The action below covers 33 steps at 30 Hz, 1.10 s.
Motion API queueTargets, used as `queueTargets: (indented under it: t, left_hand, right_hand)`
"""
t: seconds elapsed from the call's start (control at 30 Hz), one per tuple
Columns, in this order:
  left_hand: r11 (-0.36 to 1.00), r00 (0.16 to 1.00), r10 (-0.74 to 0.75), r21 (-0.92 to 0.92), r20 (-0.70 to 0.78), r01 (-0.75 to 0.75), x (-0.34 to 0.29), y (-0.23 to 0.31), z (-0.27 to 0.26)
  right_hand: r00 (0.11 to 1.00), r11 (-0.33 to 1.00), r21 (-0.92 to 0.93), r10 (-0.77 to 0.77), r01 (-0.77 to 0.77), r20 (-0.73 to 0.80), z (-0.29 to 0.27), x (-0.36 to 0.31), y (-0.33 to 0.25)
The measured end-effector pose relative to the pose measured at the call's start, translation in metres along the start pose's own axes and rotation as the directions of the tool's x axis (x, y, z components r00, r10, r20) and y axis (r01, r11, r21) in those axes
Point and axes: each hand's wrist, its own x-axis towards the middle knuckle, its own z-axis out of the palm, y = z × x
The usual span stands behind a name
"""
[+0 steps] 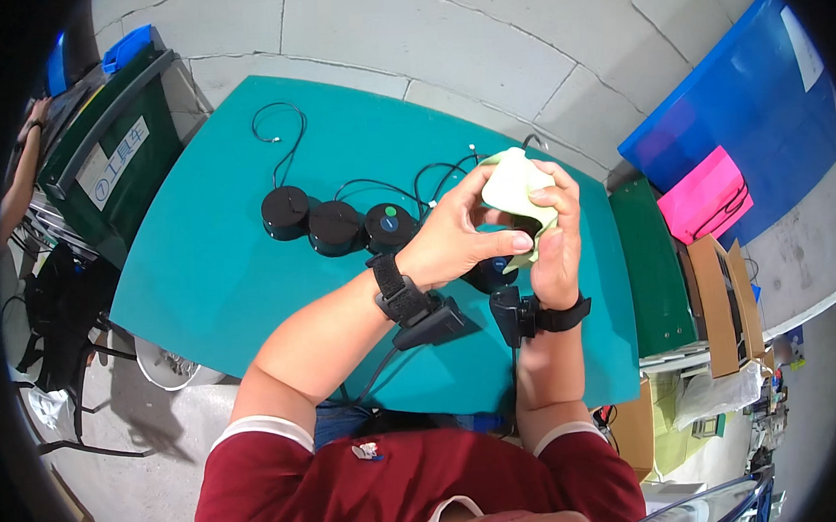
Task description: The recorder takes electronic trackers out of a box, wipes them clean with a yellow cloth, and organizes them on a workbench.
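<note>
A pale yellow-green cloth (pixel 515 182) is raised above the right side of the green table (pixel 223 288), folded around a black object (pixel 528 225) that is mostly hidden. My left hand (pixel 463 224) grips the cloth from the left, its thumb pressed on the lower edge. From the right, my right hand (pixel 558 231) closes its fingers over the same cloth. Below them, another black round device (pixel 493 274) is partly covered by my hands. To the left stand a black round device (pixel 285 212), a second device (pixel 334 227) and a third device (pixel 390 225) with a green dot, in a row.
Thin black cables (pixel 292 145) trail across the table's far side. A dark green cart (pixel 105 153) stands at the left, near another person's arm (pixel 24 176). At the right are a pink bag (pixel 706 195), a cardboard box (pixel 718 304) and a blue panel (pixel 747 107). A white bucket (pixel 166 365) sits on the floor.
</note>
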Motion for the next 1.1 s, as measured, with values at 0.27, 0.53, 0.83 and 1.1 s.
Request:
queueTargets:
  t: [0.27,0.53,0.83,1.1]
  left_hand:
    - [0.993,0.997,-0.075,0.087,-0.021,0.077,0.002,0.018,-0.005]
    - [0.88,0.873,0.456,0.24,-0.175,-0.411,-0.014,0.097,-0.031]
    - [0.831,0.856,0.502,0.342,-0.126,-0.438,-0.017,0.106,-0.034]
    - [0.846,0.86,0.487,0.325,-0.151,-0.422,-0.018,0.11,-0.025]
  right_hand:
    - [0.998,0.918,-0.39,0.07,-0.067,-0.007,-0.034,-0.003,0.003]
    - [0.872,0.515,-0.824,0.486,-0.236,0.054,-0.142,-0.074,0.074]
    - [0.78,0.457,-0.843,0.621,-0.283,0.075,-0.154,-0.125,0.111]
    - [0.768,0.416,-0.844,0.641,-0.338,0.008,-0.157,-0.115,0.086]
